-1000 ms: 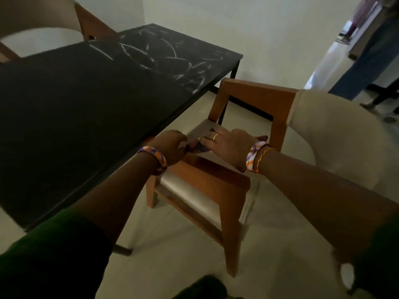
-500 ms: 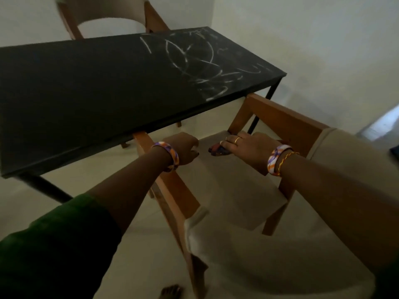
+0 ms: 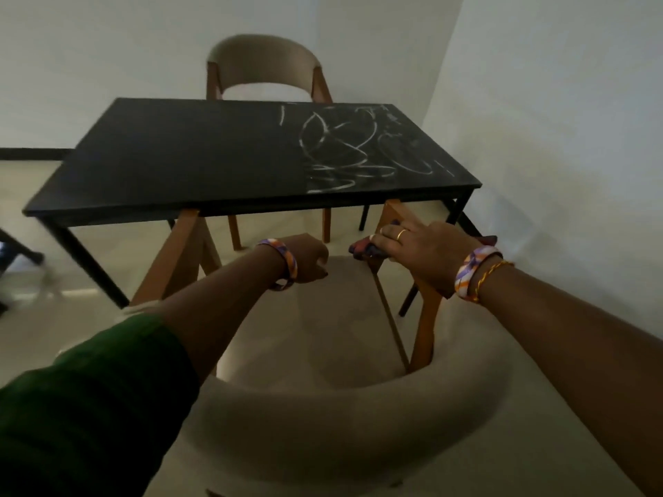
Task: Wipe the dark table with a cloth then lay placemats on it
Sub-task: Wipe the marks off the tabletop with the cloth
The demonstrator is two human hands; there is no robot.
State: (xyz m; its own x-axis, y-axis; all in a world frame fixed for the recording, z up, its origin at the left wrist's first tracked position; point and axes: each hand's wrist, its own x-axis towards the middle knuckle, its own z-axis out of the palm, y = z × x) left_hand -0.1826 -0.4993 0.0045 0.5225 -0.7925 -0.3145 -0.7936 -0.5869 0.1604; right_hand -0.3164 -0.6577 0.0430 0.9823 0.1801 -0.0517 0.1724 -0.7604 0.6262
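The dark table point(image 3: 179, 156) stands ahead, its right half covered in white chalk scribbles point(image 3: 351, 152). A wooden chair with a beige seat and back point(image 3: 323, 407) stands between me and the table. My left hand point(image 3: 308, 258) is curled at the seat's far edge, apparently gripping it. My right hand point(image 3: 423, 245) holds a dark patterned cloth point(image 3: 362, 247) against the chair's right wooden rail; the cloth pokes out on both sides of the hand. No placemats are in view.
A second beige-backed chair point(image 3: 265, 62) stands behind the table's far edge. A pale wall point(image 3: 556, 138) runs close along the table's right end. Some dark furniture point(image 3: 14, 252) shows at the left edge, on a pale floor.
The view has swung round from the chair's side to behind its back, facing the table's long edge. The chair now points toward the table. Both hands stay on the chair, the cloth still in the right.
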